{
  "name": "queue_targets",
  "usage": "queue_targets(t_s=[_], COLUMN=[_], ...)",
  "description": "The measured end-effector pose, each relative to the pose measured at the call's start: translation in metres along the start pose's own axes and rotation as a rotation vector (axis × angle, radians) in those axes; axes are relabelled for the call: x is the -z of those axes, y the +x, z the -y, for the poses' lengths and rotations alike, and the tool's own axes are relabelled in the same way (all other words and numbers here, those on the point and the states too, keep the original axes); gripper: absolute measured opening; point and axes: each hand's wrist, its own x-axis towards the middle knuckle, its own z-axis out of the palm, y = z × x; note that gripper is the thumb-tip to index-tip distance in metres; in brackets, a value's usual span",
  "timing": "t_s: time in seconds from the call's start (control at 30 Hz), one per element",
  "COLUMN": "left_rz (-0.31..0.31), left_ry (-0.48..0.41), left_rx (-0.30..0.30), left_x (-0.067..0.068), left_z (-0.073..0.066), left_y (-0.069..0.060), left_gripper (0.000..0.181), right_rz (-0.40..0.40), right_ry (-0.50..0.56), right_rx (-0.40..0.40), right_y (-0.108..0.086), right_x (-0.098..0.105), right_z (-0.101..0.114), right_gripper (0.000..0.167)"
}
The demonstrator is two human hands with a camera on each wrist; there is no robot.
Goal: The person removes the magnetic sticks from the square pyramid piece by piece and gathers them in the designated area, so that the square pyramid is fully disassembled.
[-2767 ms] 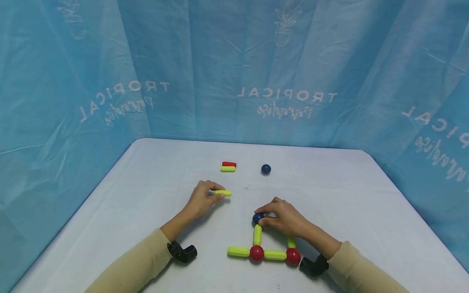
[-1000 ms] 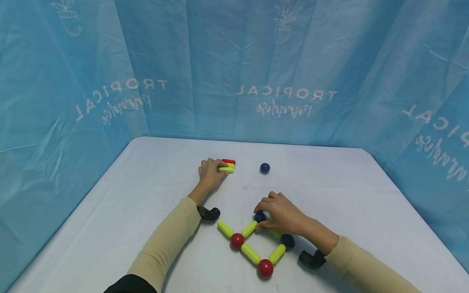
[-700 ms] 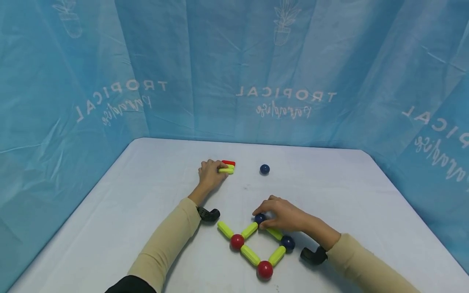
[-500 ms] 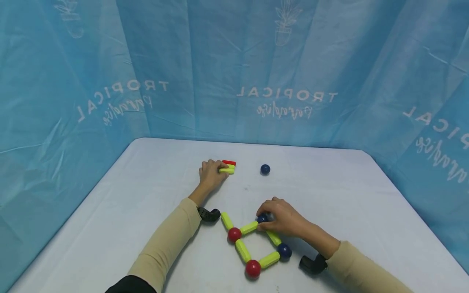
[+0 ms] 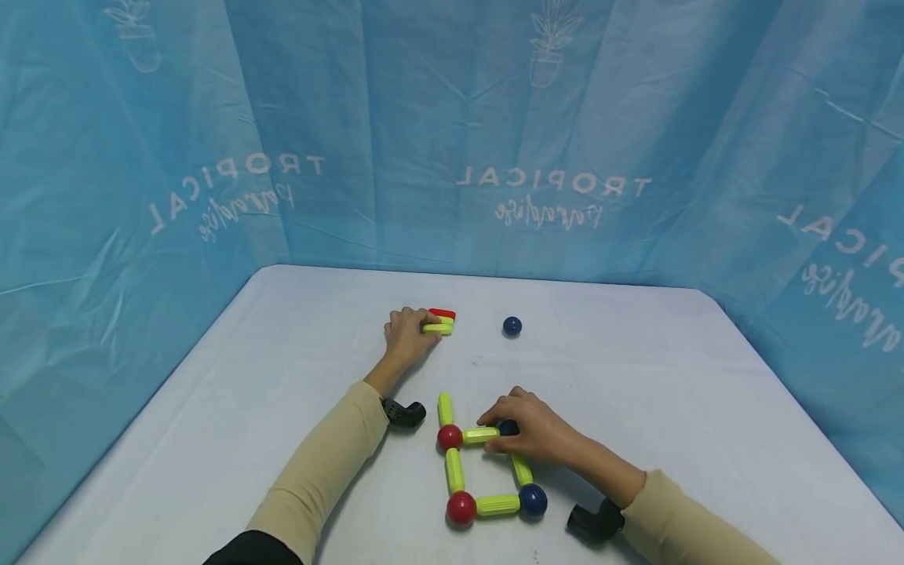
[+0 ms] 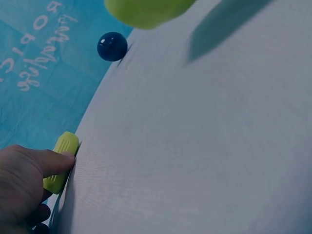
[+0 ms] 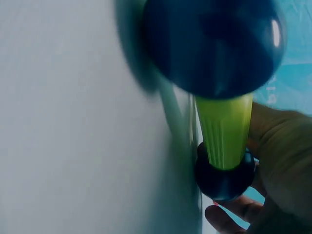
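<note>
At the far side of the table, my left hand (image 5: 407,333) pinches a yellow-green toy rod (image 5: 437,329). In the left wrist view the thumb lies along this rod (image 6: 67,146). Just behind it, a second yellow-green rod (image 5: 446,320) and a red rod (image 5: 442,313) lie side by side. Nearer me is a square of yellow-green rods (image 5: 497,504) joined by two red balls (image 5: 462,508) and two blue balls (image 5: 533,501). One more rod (image 5: 445,409) sticks out from its far-left red ball (image 5: 450,437). My right hand (image 5: 533,430) grips the far-right blue ball (image 5: 508,427), partly hidden by the fingers.
A loose blue ball (image 5: 512,326) sits at the back, right of the rods. White cloth covers the table (image 5: 636,377). Blue printed curtains (image 5: 452,141) stand behind and at both sides. Black wrist cameras (image 5: 596,521) hang below both wrists, the right one near the square.
My left hand has carried its rod from mid-table to the far side, beside the others. The square has turned clockwise under my right hand, which stays at the same blue ball.
</note>
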Motion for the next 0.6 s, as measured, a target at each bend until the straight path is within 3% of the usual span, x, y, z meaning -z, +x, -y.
queue_targets(t_s=[0.27,0.4,0.5,0.6], left_rz=[-0.01,0.013,0.137,0.345], left_ry=[-0.059,-0.12,-0.168,-0.193], left_rx=[-0.003,-0.051,-0.135,-0.246], left_x=[0.007,0.017,0.027,0.036], left_z=[-0.004,-0.009,-0.012,-0.015], left_y=[-0.005,-0.016,-0.032,-0.049], left_gripper=[0.033,0.032,0.028,0.033], right_rz=[-0.031,-0.044,-0.044,-0.04], right_ry=[0.017,0.021,0.024,0.031], right_rx=[-0.011,-0.032,-0.037,-0.033], right_y=[-0.003,-0.005,-0.007,-0.008], right_x=[-0.004,-0.004,-0.003,-0.002], right_z=[-0.001,-0.002,-0.004,-0.005], right_gripper=[0.023,0.022,0.023,0.023])
